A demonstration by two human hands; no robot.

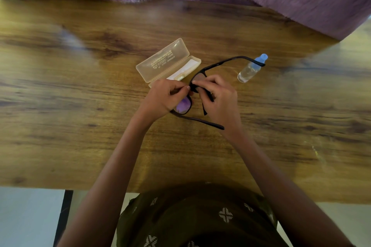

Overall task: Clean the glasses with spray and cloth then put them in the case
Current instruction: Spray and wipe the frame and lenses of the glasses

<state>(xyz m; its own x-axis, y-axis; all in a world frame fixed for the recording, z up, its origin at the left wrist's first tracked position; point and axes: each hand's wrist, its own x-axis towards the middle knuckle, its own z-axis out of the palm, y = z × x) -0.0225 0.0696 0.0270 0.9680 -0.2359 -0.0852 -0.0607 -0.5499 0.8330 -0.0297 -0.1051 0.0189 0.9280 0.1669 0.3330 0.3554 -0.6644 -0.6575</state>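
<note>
Pinching the glasses [183, 106] at the frame beside the bridge with the left hand [166, 96] and the right hand [218, 96], fingers curled on it, temples unfolded, just over the tabletop [80, 126]. Showing no cloth in either grip; only a white strip [180, 75], perhaps the cloth, in the open case [162, 60] just behind the hands, and the bottle [249, 70] lying capped to the right, by one temple tip. Looking early, as a judgement: no sign of spraying or wiping under way, so both probably left, then folding the temples and laying the glasses in the case.
</note>
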